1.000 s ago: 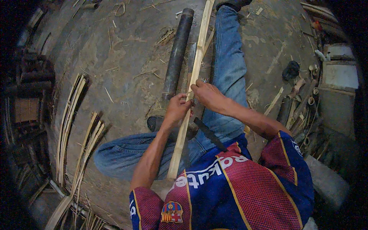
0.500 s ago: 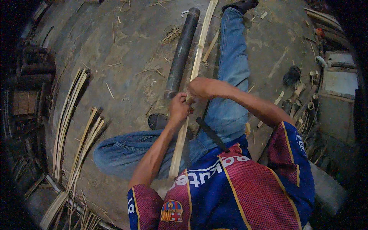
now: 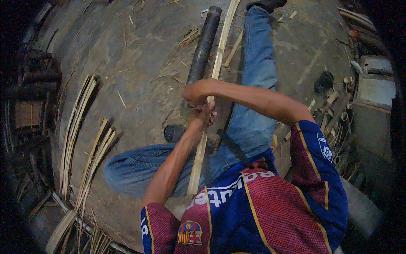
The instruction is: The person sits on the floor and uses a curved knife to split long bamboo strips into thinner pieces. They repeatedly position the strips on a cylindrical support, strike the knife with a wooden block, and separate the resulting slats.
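Note:
A long pale bamboo strip [image 3: 198, 166] runs from the far edge down to my lap, passing under both hands. Whether it is a single strip or several laid flat together, I cannot tell. My left hand [image 3: 202, 117] is closed around it at mid-length. Just beyond, my right hand [image 3: 197, 93] is closed, with its wrist crossing over the strip and its fingers curled down on the left side. Those fingertips are hidden, as is whatever they may hold. The near end of a dark pipe [image 3: 205, 44] disappears behind my right hand.
Bundles of bamboo strips lie on the floor at left, one long [image 3: 77, 135] and one shorter [image 3: 96, 156]. My bent leg [image 3: 139, 169] and outstretched leg [image 3: 259, 63] flank the strip. Cut bamboo pieces [image 3: 334, 110] are heaped at right, near a pale box [image 3: 376, 91].
My right hand has swung left across the strip, from its right side to its left, and its elbow has risen. My left hand stays closed at nearly the same place.

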Action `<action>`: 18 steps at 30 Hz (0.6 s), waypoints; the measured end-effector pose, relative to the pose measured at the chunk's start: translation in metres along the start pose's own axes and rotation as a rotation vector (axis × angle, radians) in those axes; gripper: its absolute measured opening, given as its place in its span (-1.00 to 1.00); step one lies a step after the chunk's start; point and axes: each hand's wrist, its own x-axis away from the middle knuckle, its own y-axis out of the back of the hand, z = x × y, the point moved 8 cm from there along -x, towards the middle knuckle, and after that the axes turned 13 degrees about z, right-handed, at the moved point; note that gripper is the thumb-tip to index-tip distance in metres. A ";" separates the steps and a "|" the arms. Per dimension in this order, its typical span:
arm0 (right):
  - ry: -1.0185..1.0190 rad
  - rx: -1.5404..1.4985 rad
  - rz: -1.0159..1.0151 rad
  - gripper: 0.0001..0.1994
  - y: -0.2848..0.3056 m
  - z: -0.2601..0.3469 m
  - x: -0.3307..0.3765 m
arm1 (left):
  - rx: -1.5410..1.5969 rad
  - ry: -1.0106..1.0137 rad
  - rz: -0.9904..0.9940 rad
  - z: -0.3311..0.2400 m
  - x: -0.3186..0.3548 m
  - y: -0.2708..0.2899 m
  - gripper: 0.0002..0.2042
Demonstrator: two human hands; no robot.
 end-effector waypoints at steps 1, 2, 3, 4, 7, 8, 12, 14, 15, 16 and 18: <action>-0.008 -0.074 -0.027 -0.86 0.008 -0.001 0.002 | 0.036 -0.012 -0.010 0.001 0.001 0.003 -0.67; -0.017 -0.148 -0.054 -0.87 0.014 -0.001 0.004 | 0.002 -0.016 -0.044 0.003 0.003 0.006 -0.68; -0.028 -0.142 -0.042 -0.88 0.014 -0.007 0.003 | -0.037 -0.020 -0.070 -0.001 0.007 0.003 -0.68; -0.040 -0.136 -0.030 -0.89 0.013 -0.014 0.004 | -0.076 -0.024 -0.096 -0.004 0.009 0.002 -0.69; -0.030 -0.114 0.058 -0.90 -0.002 -0.041 -0.007 | -0.068 -0.040 -0.059 -0.004 0.003 -0.005 -0.67; -0.021 -0.108 0.095 -0.90 -0.012 -0.053 -0.011 | -0.090 -0.069 -0.051 -0.006 0.002 -0.008 -0.68; 0.076 -0.144 -0.253 -0.86 0.006 -0.047 0.014 | -0.077 -0.175 -0.056 -0.012 0.008 -0.006 -0.69; 0.202 -0.068 -0.485 -0.82 0.017 -0.038 0.039 | -0.123 -0.185 -0.091 -0.019 0.010 -0.008 -0.70; 0.187 -0.179 -0.480 -0.82 0.017 -0.036 0.049 | -0.183 -0.173 -0.136 -0.027 0.015 -0.009 -0.71; 0.171 -0.290 -0.475 -0.83 0.016 -0.029 0.062 | -0.245 -0.162 -0.180 -0.031 0.019 -0.008 -0.71; 0.169 -0.359 -0.521 -0.83 0.012 -0.024 0.074 | -0.425 -0.491 -0.249 -0.037 0.016 0.003 -0.74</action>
